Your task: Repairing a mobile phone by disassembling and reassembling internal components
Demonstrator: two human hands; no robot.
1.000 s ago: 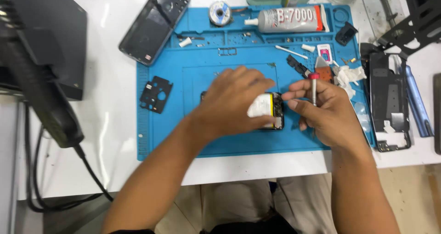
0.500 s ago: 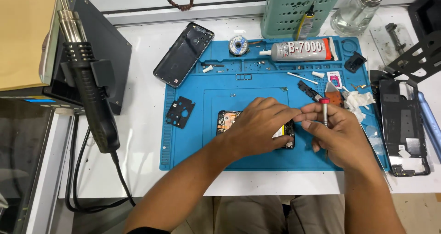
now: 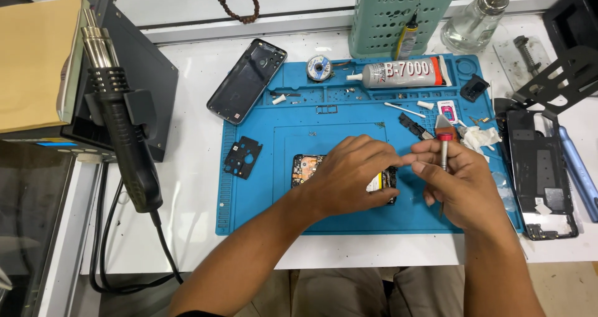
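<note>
An opened phone (image 3: 306,169) with its circuit board showing lies on the blue work mat (image 3: 261,211). My left hand (image 3: 355,175) rests flat over the phone's middle, pressing it down. My right hand (image 3: 458,183) sits just right of it, fingers closed around a small tool with a red collar and flat metal tip (image 3: 443,136), held upright. The fingertips of both hands nearly meet above the phone's right end.
On the mat: a black bracket (image 3: 242,157), a glue tube (image 3: 402,74), a wire spool (image 3: 320,67), small parts. A phone back cover (image 3: 247,80) lies at the mat's top left. A phone frame (image 3: 541,180) lies right. A hot-air handle (image 3: 121,124) hangs left. A green basket (image 3: 398,18) and glass bottle (image 3: 476,21) stand behind.
The view has shifted, so the mat now sits further right and lower. Both hands stay on the phone; the right hand's tool is still upright.
</note>
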